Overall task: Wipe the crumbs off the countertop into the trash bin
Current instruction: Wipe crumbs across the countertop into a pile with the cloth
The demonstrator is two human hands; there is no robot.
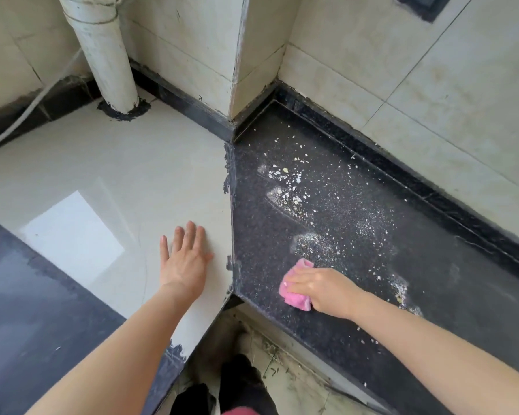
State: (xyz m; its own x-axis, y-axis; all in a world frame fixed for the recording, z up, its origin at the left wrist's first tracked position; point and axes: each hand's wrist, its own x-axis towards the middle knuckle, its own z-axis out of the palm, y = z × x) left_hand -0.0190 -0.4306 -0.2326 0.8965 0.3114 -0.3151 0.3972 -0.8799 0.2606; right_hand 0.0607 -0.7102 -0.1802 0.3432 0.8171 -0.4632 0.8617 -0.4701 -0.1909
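White crumbs (291, 187) lie scattered over the black speckled countertop (432, 283), with thicker smears toward its left part. My right hand (321, 290) grips a pink cloth (295, 298) and presses it on the black counter near the front edge, just below one crumb smear (309, 242). My left hand (186, 259) rests flat, fingers spread, on the pale tiled counter (102, 163) to the left of the black one. No trash bin is in view.
A white pipe (105, 55) rises from the pale counter at the back left. Tiled walls and a protruding wall corner (237, 70) close off the back. Below the counter edge, the floor (282, 381) shows dirt, and a dark garment (237, 384).
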